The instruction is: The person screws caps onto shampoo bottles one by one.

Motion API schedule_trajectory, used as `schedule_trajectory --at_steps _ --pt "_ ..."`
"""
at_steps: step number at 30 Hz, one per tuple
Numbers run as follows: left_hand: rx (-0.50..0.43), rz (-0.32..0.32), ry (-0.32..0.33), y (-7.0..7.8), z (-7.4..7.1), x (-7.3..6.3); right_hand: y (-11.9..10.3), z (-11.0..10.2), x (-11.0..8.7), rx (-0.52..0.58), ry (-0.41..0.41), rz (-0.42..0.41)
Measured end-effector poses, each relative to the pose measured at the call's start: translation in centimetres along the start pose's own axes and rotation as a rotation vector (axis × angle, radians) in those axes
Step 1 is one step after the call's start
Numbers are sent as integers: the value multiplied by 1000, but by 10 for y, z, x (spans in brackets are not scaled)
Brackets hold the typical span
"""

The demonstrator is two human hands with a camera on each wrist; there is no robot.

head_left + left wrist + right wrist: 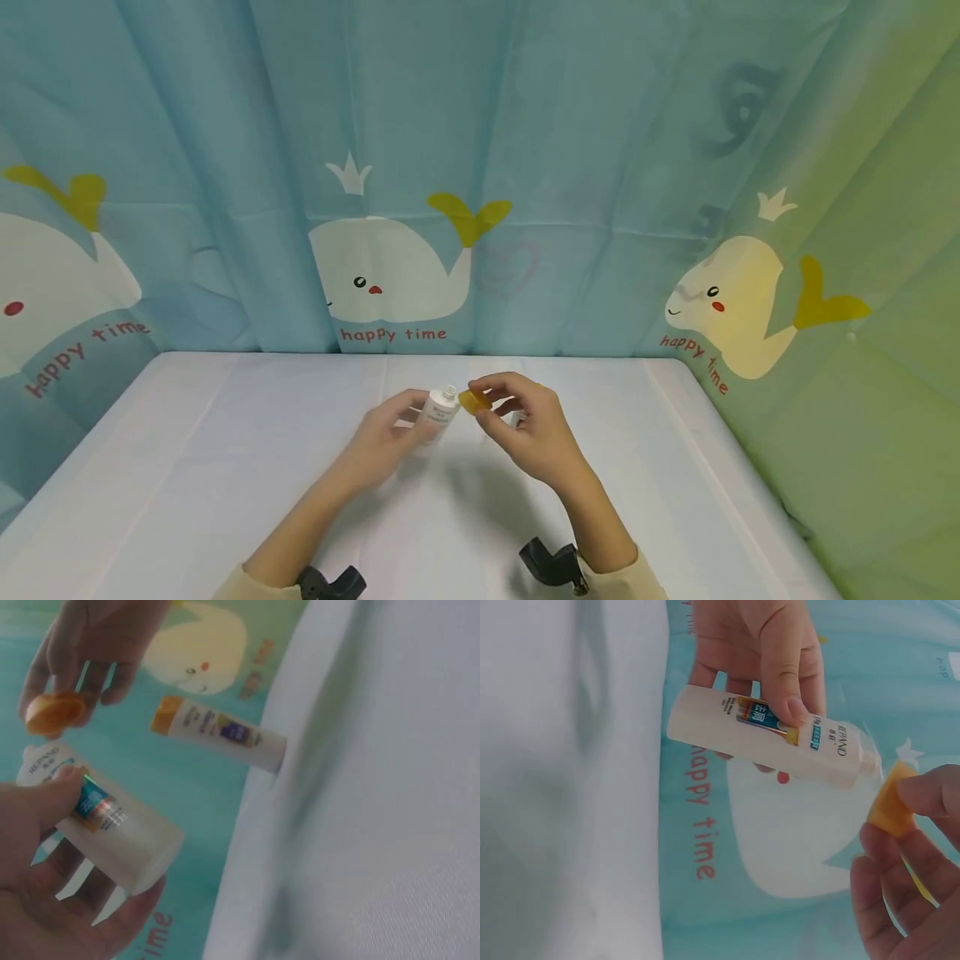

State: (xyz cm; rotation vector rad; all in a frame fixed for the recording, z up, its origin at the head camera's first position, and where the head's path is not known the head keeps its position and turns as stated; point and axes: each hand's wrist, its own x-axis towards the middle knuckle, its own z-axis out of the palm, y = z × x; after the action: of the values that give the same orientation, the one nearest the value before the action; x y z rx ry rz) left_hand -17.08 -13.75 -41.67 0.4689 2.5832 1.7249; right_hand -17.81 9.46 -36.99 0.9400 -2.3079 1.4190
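My left hand [378, 442] grips a white plastic bottle [440, 408] marked REPAND, which has a blue and orange label. Its bare neck [869, 764] shows at the top, and the bottle tilts slightly. Between the thumb and fingers of my right hand [536, 429] is a yellow-orange cap [473, 402], held just beside the neck; a small gap parts the two. In the left wrist view the cap's hollow side [58, 716] shows. A second white bottle [225, 735], its orange cap [166, 715] on, stands on the table behind my right hand, mostly hidden in the head view.
A white-covered table [225, 467] lies under both hands. Along its far edge hangs a blue curtain [585, 167] with printed whales, turning green at the right. Black wrist mounts [553, 565] sit on both forearms.
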Motion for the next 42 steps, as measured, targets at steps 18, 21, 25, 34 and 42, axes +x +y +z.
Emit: schedule_trajectory --at_steps 18,21,25,34,42 --pt "77 113 -50 12 6 -6 -35 -4 3 37 41 -49" --pt "88 121 -44 11 6 -6 -34 -2 4 44 33 -65" --pt "96 128 -44 11 6 -6 -23 2 4 60 12 -82" --pt "100 134 -42 10 5 -5 5 -1 -2 86 -70 -102" --pt "121 159 -62 11 6 -7 5 -1 -1 36 -28 -77"
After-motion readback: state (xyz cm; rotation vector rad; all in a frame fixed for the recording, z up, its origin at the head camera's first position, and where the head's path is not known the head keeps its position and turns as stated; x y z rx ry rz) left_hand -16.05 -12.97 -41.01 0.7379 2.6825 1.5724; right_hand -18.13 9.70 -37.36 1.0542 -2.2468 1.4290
